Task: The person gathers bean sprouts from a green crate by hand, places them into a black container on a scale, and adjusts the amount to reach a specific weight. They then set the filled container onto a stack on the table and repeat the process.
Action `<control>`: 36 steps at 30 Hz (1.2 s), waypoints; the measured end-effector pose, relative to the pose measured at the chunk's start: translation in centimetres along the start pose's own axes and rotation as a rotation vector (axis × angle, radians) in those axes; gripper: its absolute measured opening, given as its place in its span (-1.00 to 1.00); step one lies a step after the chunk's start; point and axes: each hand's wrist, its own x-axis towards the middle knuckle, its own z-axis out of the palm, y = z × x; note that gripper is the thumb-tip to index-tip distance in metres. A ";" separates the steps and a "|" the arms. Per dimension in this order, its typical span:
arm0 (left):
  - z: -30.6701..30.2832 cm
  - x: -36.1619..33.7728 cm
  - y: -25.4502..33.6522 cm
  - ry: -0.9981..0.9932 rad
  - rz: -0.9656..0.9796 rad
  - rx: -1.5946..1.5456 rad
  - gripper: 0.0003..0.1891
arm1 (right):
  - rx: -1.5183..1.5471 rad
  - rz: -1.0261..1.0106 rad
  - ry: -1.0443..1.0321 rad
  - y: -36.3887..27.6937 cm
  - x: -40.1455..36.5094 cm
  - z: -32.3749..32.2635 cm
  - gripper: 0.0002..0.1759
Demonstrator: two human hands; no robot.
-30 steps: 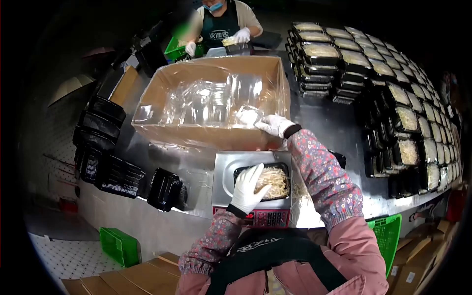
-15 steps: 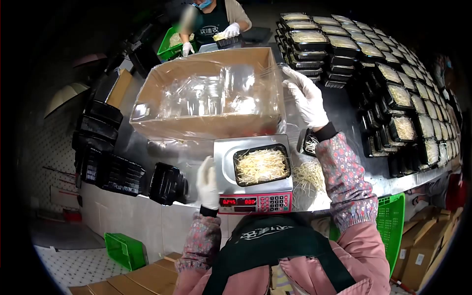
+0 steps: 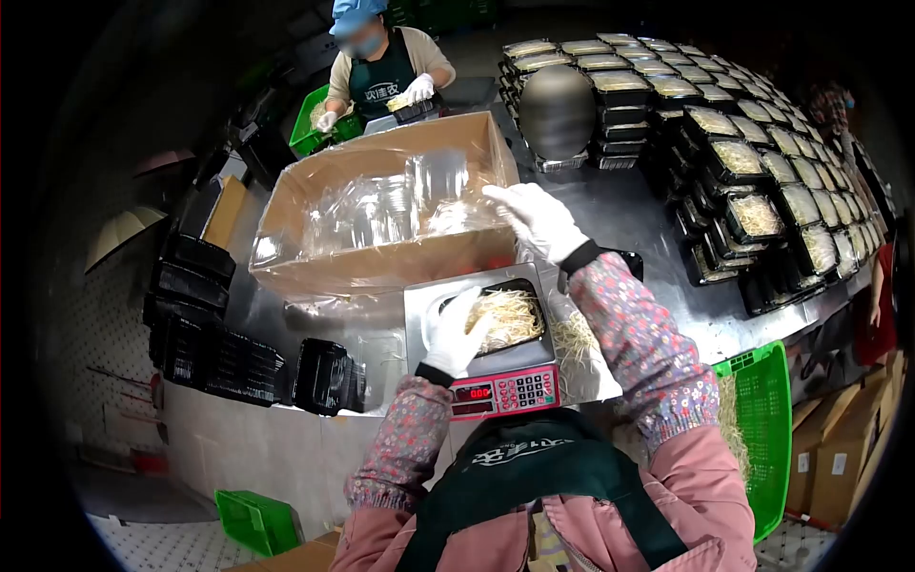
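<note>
A black tray of bean sprouts [image 3: 507,318] sits on the weighing scale [image 3: 503,392], whose red display is lit. My left hand [image 3: 455,334], in a white glove, touches the tray's left side and the sprouts, fingers around that edge. Over the right rim of a large cardboard box [image 3: 381,262] is my right hand [image 3: 538,219], also gloved, its fingers reaching toward the clear plastic lids [image 3: 381,200] inside. Whether it pinches anything is too small to tell. Loose sprouts [image 3: 576,345] lie right of the scale.
Stacked packed trays [image 3: 739,157] fill the right side. Empty black trays [image 3: 224,357] stand at the left. A person [image 3: 386,81] across the table holds a sprout tray. Green crates [image 3: 762,429] stand beside and below the table.
My left hand has moved right onto the tray. My right hand has shifted left to the box's rim. The display reading has changed, and the view has shifted.
</note>
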 end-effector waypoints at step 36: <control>2.0 -0.7 -14.6 0.153 -0.570 -1.027 -0.87 | 0.752 0.825 0.084 0.5 -13.5 11.2 -0.75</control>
